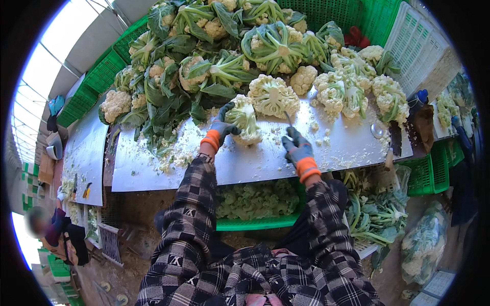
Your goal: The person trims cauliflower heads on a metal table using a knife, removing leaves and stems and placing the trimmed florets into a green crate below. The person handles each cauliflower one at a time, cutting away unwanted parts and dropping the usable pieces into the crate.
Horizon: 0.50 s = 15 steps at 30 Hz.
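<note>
My left hand (225, 125), in a grey-blue glove with an orange cuff, grips a trimmed cauliflower piece (245, 121) at its left side. The piece stands on the white tabletop sheet (164, 153) with pale stalks showing. A knife (288, 118) with a thin dark blade points up from my right hand (298, 148), which wears a matching glove; its handle is hidden by the fingers. Just behind the blade rests a large cauliflower head (273, 95), its cut underside towards me. A smaller head (303, 79) sits beyond it.
Leafy cauliflowers (281, 49) are heaped at the back against green crates (325, 15). Trimmed cauliflower pieces (344, 91) and a wide-bladed knife (396, 141) lie right. Below the table edge, a green crate (256, 225) holds florets. A co-worker (61, 241) is at far left.
</note>
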Each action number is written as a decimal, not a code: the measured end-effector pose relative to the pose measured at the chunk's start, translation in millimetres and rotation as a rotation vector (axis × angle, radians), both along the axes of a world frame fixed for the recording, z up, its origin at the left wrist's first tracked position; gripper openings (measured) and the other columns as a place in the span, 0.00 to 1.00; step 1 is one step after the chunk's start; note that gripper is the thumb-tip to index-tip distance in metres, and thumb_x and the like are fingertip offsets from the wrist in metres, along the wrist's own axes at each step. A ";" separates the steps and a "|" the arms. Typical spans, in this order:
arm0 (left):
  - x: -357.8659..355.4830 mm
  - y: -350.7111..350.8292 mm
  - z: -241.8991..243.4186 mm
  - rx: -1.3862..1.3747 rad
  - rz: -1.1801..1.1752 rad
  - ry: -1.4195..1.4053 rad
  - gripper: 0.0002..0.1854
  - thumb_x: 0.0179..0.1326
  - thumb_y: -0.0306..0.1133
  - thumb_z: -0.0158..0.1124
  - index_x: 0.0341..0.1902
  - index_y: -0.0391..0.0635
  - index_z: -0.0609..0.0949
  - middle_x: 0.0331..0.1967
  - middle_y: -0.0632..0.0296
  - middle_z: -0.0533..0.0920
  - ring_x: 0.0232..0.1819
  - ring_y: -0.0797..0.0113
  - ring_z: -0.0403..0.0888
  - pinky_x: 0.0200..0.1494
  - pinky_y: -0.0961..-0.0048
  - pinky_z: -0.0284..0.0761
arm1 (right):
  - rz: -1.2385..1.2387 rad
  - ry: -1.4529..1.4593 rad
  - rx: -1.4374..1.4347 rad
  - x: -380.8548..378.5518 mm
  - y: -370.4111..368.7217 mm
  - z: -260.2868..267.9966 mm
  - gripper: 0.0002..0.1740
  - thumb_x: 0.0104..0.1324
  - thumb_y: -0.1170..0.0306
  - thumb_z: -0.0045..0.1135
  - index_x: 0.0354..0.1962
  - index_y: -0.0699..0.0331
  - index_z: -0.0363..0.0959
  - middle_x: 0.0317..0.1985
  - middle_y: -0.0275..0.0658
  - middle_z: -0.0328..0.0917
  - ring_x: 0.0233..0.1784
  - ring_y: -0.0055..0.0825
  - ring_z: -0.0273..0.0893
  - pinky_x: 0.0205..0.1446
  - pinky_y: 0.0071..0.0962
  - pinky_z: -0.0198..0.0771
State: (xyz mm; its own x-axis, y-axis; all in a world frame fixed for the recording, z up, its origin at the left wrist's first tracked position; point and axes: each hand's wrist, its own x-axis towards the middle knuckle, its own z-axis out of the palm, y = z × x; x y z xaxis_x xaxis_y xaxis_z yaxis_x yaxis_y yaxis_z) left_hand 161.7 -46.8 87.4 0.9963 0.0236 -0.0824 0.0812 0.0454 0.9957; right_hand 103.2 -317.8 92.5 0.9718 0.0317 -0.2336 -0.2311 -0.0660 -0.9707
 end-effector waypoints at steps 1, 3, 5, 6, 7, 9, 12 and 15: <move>-6.8 3.1 6.8 -0.004 -0.065 0.039 0.46 0.35 0.08 0.58 0.64 0.52 0.66 0.55 0.63 0.72 0.47 0.65 0.77 0.39 0.73 0.79 | 0.036 0.079 0.122 4.1 16.1 -9.5 0.25 0.63 0.65 0.56 0.57 0.60 0.66 0.37 0.35 0.79 0.18 0.21 0.70 0.19 0.23 0.67; -21.4 10.5 16.8 -0.016 -0.180 0.117 0.46 0.36 0.09 0.57 0.65 0.52 0.66 0.57 0.62 0.71 0.48 0.66 0.76 0.41 0.72 0.79 | 0.033 0.169 0.307 -4.3 49.8 -14.1 0.23 0.64 0.66 0.55 0.57 0.58 0.67 0.32 0.34 0.77 0.15 0.21 0.68 0.16 0.23 0.65; -36.3 1.1 28.1 0.025 -0.238 0.093 0.48 0.37 0.08 0.55 0.68 0.52 0.63 0.64 0.62 0.65 0.54 0.64 0.73 0.44 0.73 0.76 | 0.071 0.215 0.446 -25.6 72.8 -19.7 0.22 0.64 0.68 0.55 0.56 0.57 0.67 0.28 0.34 0.77 0.15 0.21 0.68 0.16 0.23 0.65; -42.2 -1.0 28.2 -0.043 -0.106 0.082 0.48 0.37 0.08 0.55 0.69 0.52 0.62 0.65 0.61 0.64 0.55 0.63 0.72 0.45 0.73 0.76 | 0.023 0.235 0.479 -40.0 85.2 -17.8 0.21 0.64 0.68 0.55 0.55 0.57 0.68 0.28 0.33 0.77 0.14 0.21 0.68 0.16 0.24 0.65; -50.7 -1.3 28.2 -0.105 0.038 0.067 0.49 0.37 0.08 0.54 0.69 0.53 0.61 0.66 0.61 0.63 0.57 0.62 0.70 0.46 0.73 0.76 | 0.039 0.214 0.458 -50.8 92.0 -10.8 0.21 0.65 0.69 0.54 0.56 0.58 0.68 0.31 0.35 0.76 0.13 0.20 0.67 0.16 0.23 0.65; -59.8 2.1 3.8 0.241 0.371 -0.178 0.43 0.46 0.14 0.63 0.69 0.52 0.62 0.66 0.57 0.63 0.60 0.61 0.66 0.52 0.72 0.73 | 0.078 0.206 0.419 -62.2 95.9 -12.7 0.20 0.64 0.69 0.54 0.54 0.60 0.69 0.32 0.35 0.76 0.13 0.20 0.67 0.16 0.20 0.63; -87.7 -37.7 0.2 0.582 0.325 -0.483 0.38 0.52 0.34 0.69 0.66 0.50 0.64 0.66 0.51 0.60 0.63 0.54 0.62 0.64 0.66 0.61 | 0.102 0.212 0.385 -62.7 79.2 -29.8 0.18 0.64 0.69 0.55 0.52 0.61 0.70 0.32 0.34 0.77 0.13 0.19 0.66 0.16 0.19 0.62; -96.9 -57.3 -5.4 0.954 0.250 -0.324 0.45 0.38 0.43 0.77 0.63 0.52 0.67 0.66 0.43 0.56 0.68 0.43 0.56 0.67 0.61 0.56 | 0.095 0.114 0.294 -53.7 64.2 -32.3 0.19 0.63 0.70 0.56 0.52 0.59 0.70 0.31 0.34 0.76 0.17 0.18 0.68 0.18 0.21 0.62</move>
